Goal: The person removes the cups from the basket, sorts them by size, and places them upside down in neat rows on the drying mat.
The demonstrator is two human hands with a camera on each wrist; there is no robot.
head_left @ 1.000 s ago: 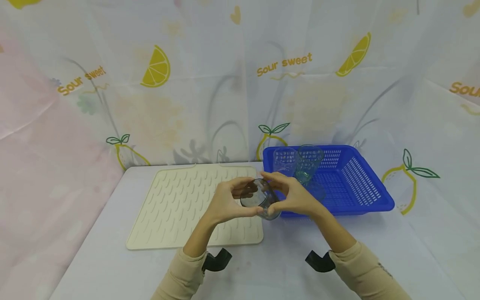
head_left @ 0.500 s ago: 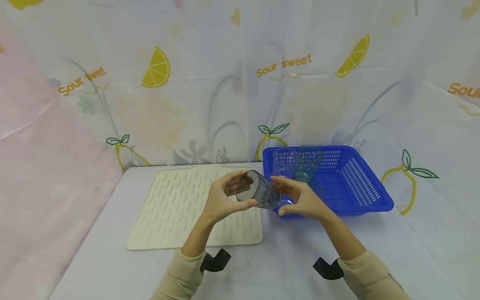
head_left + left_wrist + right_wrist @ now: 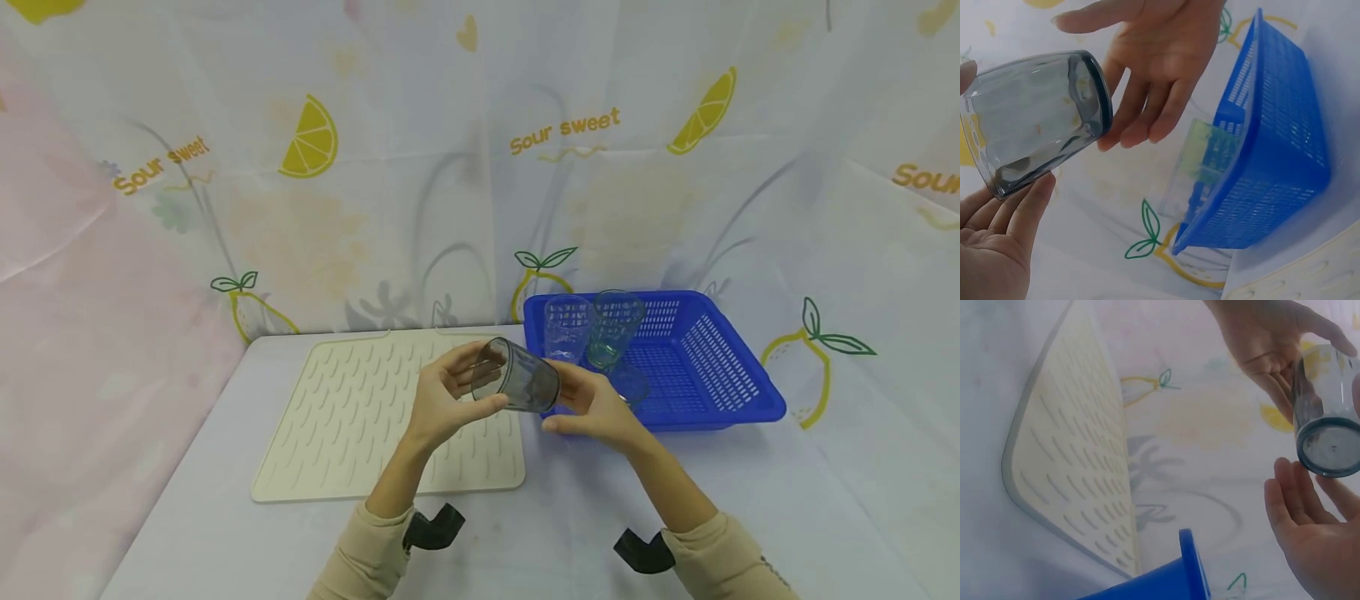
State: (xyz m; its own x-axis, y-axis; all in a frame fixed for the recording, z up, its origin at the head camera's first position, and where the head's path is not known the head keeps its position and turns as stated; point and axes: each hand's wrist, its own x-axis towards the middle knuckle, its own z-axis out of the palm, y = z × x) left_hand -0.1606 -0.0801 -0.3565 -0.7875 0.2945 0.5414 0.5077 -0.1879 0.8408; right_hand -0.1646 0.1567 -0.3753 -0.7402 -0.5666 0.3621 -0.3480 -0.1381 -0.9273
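Your left hand pinches the glass, tilted | your right hand is spread by its base, likely for support

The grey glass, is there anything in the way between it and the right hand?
Nothing I can see. The right hand has its fingers right next to the grey glass, though I can't tell if they touch. The left hand holds the glass, and the blue basket lies beyond, not in between.

Tumbler in left hand; right hand at its base. Left of grip, mat; right, basket, glasses inside.
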